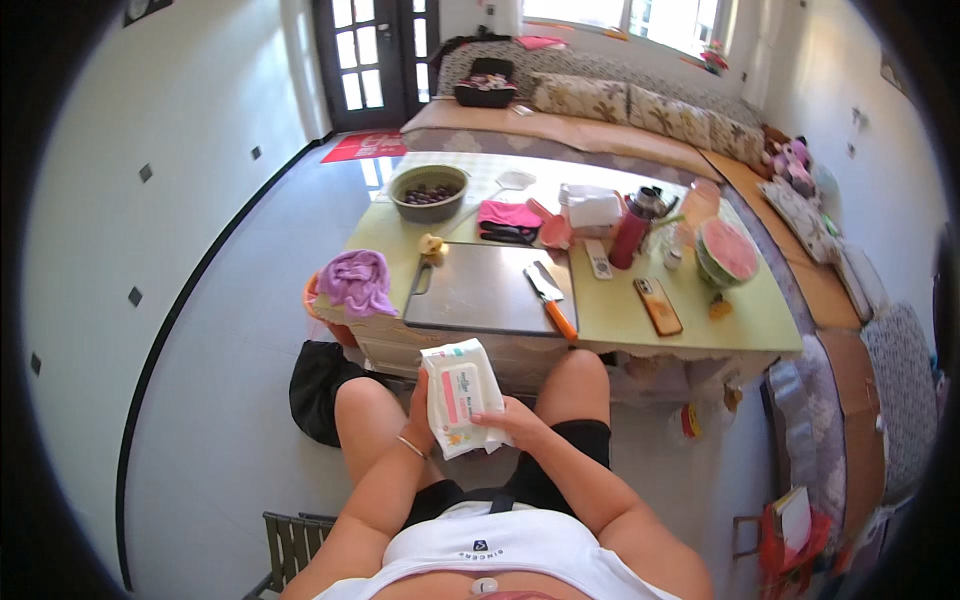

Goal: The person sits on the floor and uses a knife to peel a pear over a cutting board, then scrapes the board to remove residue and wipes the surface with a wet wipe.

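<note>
Between my two hands, above my lap, is a white soft pack of wet wipes (462, 390) with a pink label and a lid on its upper face. My left hand (419, 418) grips its left side, fingers mostly hidden behind it. My right hand (512, 421) holds the lower right side, thumb on the front. Just beyond the pack, a steel cutting board (470, 288) lies at the table's near edge. A knife with an orange handle (558, 315) rests on its right part, handle toward me. A small yellowish piece of food (430, 244) sits by the board's far left corner.
The table (740, 325) bears a basket of dark fruit (428, 196), a pink cloth (510, 214), a red thermos (628, 240), a remote (598, 259), a phone (658, 306) and a cut watermelon (728, 252). A purple towel (357, 282) hangs over an orange bucket (325, 312) at left.
</note>
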The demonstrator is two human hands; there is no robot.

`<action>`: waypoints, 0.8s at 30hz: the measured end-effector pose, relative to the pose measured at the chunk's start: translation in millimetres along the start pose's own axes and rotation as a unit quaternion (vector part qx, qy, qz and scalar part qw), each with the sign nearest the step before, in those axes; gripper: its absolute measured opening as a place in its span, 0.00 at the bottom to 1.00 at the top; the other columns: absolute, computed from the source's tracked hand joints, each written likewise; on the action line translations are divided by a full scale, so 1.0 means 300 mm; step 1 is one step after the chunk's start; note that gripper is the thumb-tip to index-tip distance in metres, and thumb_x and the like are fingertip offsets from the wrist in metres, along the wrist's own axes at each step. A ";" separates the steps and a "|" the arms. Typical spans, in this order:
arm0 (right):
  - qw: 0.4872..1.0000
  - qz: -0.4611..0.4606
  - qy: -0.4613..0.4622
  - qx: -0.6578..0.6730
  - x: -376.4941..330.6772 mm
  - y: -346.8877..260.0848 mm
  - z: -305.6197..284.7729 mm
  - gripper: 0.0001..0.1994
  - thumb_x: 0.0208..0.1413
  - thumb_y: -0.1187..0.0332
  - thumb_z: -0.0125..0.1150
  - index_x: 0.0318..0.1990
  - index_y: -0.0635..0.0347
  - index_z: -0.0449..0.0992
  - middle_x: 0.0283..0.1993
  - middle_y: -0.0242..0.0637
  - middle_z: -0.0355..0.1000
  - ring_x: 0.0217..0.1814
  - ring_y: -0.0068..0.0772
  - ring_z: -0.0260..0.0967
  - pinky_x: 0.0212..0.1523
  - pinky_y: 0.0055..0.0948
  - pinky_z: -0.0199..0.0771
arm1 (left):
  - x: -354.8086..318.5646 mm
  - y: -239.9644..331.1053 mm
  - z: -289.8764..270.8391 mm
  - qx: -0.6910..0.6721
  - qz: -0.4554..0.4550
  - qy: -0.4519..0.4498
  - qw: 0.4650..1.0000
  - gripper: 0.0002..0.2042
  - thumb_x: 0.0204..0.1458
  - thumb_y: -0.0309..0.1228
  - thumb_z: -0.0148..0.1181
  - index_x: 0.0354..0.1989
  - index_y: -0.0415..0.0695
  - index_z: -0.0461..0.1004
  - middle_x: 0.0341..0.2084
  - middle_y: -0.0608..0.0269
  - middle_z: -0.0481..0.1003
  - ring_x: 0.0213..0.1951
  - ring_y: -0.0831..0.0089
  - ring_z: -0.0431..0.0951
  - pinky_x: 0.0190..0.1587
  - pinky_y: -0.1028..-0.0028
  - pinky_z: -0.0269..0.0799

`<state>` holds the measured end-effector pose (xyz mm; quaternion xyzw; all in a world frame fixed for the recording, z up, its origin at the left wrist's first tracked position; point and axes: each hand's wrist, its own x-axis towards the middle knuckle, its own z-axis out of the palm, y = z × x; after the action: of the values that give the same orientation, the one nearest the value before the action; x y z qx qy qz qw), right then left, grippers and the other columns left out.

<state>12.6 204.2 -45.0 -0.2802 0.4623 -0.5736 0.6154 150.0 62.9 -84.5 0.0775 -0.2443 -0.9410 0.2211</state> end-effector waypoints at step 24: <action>0.930 -0.287 0.189 0.127 -0.218 -0.141 -0.112 0.17 0.48 0.75 0.68 0.47 0.65 0.75 0.44 0.34 0.76 0.44 0.25 0.73 0.46 0.27 0.74 | 0.044 0.003 -0.057 0.143 -0.061 0.139 0.978 0.34 0.57 0.61 0.45 0.57 0.40 0.65 0.51 0.54 0.72 0.52 0.63 0.72 0.56 0.62 0.64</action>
<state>-30.7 265.9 -5.8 -0.2069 0.3929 -0.8222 0.3561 142.9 48.8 -99.4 0.2527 -0.3377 -0.8883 0.1818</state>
